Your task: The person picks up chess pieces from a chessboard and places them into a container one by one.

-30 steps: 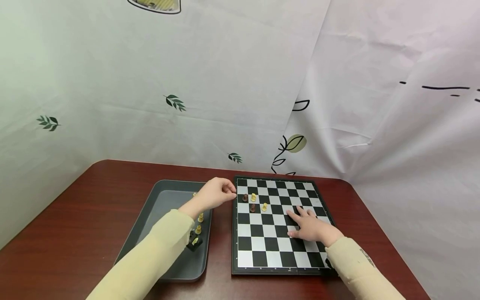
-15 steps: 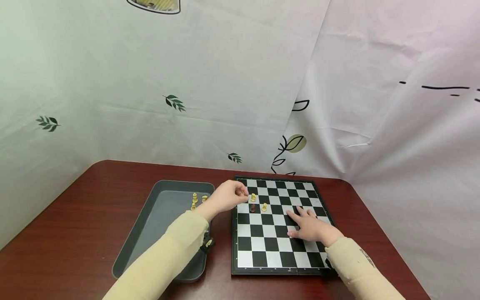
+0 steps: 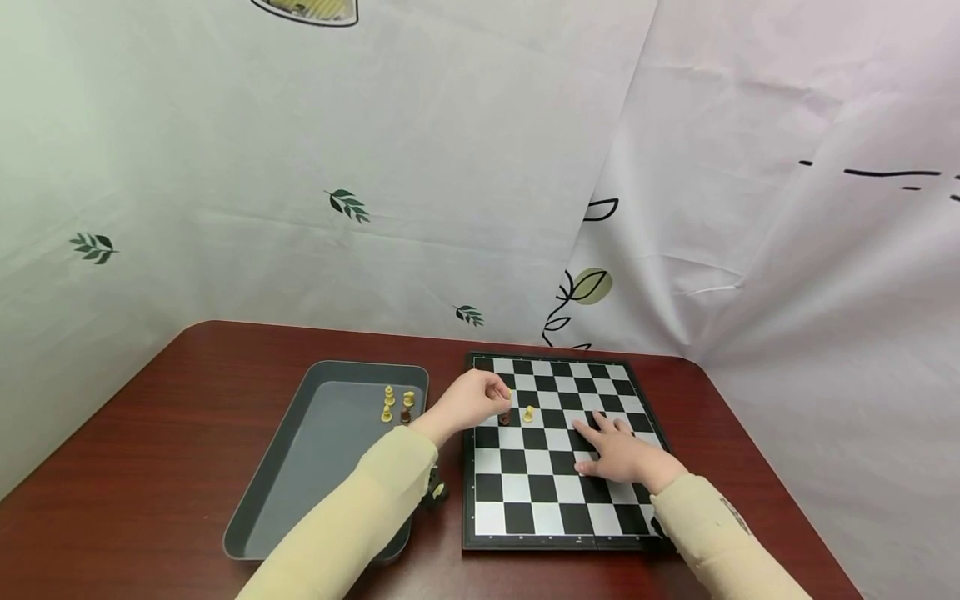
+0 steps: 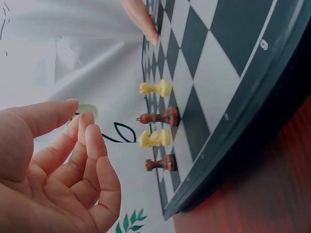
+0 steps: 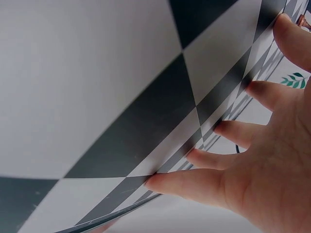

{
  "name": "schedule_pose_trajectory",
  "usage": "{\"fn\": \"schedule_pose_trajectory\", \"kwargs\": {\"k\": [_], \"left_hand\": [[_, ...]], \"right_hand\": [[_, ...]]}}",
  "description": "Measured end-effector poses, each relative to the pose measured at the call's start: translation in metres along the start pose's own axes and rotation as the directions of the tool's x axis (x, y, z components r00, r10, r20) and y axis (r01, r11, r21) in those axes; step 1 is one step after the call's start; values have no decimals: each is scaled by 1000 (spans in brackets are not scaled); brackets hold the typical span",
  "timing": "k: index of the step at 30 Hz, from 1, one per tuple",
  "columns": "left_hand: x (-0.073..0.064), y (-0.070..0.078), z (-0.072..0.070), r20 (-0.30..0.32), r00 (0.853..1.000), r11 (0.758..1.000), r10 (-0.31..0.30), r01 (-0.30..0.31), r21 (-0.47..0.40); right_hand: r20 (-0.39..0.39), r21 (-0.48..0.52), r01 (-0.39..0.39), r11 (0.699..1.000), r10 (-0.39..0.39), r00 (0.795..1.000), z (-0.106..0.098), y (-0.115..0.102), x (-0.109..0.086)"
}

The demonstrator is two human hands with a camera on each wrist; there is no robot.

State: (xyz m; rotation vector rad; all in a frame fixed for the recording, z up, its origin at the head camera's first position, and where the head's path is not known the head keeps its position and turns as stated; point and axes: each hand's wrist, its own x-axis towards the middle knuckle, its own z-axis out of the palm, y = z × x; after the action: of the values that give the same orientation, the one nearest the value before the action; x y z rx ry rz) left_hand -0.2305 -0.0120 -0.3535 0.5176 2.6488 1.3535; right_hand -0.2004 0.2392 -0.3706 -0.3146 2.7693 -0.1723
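My left hand (image 3: 474,398) hovers over the chessboard (image 3: 525,483), fingers loosely curled, thumb apart from them and nothing held. Close by it on the board stand a brown rook (image 4: 163,163), a yellow knight (image 4: 155,138), a brown bishop-like piece (image 4: 160,118) and a yellow rook (image 4: 154,88), all upright. In the head view the left hand hides the brown rook and most of the knight. My right hand (image 3: 618,450) rests on the right part of the board with its fingers spread; their tips (image 5: 160,180) touch the squares.
Left of the board lies a grey tray (image 3: 300,450) with yellow chess pieces (image 3: 389,395) and a brown piece (image 3: 406,415) near its right side. My left sleeve covers part of it. A dark red table (image 3: 150,417) carries both; a white printed cloth (image 3: 450,167) hangs behind.
My left hand has moved rightward from the board's left edge to over the chess pieces, and more of the tray's pieces show. The right hand has stayed where it was.
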Motion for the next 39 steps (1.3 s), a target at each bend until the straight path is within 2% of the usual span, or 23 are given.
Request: {"fn": "schedule_pose_trajectory", "kwargs": {"k": [8,16,22,39], "left_hand": [[6,-9,10,13,1000,1000,-8,8,1],[9,-17,15,6,999,999,-43,43,11],[10,-18,17,19,998,997,-60,59,42],[15,-20,20,24,998,993,-57,54,109]], "right_hand": [[-3,1,0,1000,0,1000,1,1,1],[-5,-1,2,1000,-2,1000,1,2,1],[-8,-3,2,1000,-2,1000,1,1,1],[3,12,-10,1000,10,1000,1,0,2]]}}
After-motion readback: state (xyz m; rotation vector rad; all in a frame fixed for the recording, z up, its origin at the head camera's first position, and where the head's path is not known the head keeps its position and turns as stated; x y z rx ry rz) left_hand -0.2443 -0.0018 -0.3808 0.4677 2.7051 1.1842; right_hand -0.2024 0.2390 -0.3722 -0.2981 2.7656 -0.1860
